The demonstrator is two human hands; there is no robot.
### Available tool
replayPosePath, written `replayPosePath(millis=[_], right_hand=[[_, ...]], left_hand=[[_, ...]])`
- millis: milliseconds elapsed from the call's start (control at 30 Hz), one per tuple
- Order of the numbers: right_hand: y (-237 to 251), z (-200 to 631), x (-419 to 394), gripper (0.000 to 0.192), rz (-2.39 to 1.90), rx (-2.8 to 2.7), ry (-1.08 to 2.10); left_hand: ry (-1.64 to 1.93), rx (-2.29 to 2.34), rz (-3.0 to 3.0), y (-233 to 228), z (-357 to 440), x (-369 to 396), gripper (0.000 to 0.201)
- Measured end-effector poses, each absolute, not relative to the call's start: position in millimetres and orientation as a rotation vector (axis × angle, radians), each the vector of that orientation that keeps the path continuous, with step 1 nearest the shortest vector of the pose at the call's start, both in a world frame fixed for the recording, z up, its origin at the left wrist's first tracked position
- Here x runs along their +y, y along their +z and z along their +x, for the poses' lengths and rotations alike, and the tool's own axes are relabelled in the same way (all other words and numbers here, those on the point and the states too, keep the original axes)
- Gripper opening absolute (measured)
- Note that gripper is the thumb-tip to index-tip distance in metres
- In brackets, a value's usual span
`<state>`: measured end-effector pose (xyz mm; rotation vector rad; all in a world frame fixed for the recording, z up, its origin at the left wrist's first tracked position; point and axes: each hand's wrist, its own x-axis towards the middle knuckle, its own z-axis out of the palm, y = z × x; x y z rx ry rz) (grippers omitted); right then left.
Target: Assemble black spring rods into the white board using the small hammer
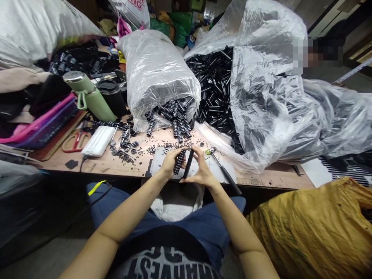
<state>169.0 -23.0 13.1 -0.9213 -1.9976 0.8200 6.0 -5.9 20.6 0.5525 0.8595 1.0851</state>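
Observation:
My left hand (167, 164) grips a ribbed black roller with white bands (179, 161), held upright over a pale plate (154, 166) at the table's front edge. My right hand (201, 169) holds a plain black tube (188, 164) beside the roller, the two pieces close together. Just behind my hands, more ribbed rollers (174, 114) spill out of a clear plastic bag (157, 73). Small black washers and thin pins (126, 149) lie scattered to the left of the plate.
A large clear sack of black tubes (215, 85) lies at the right. A hammer (223, 170) rests beside my right hand. At the left stand a green flask (88, 97), a dark cup (112, 97), scissors (75, 141) and a white power bank (99, 140). A person in yellow (314, 224) sits on my right.

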Motion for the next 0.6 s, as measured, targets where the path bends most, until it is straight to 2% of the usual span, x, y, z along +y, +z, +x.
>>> replayPosePath(millis=[100,300,467,600], right_hand=[[13.1,158.6,-22.7,0.117,-0.81,-2.013,0.805],[6.2,154.5,-26.0,0.115,-0.891,-1.965,0.855],[0.0,152.5,-32.0,0.108,-0.976,-1.908,0.837],[-15.8,149.9,-32.9,0.108,-1.144,-1.931,0.676]], left_hand=[[1.077,0.866,0.493,24.0,11.5,-9.0,0.029],[1.009,0.913,0.486,29.7,15.8,-11.7,0.022],[0.944,0.981,0.521,28.8,18.7,-8.7,0.026],[0.928,1.077,0.773,12.3,21.6,-8.8,0.034]])
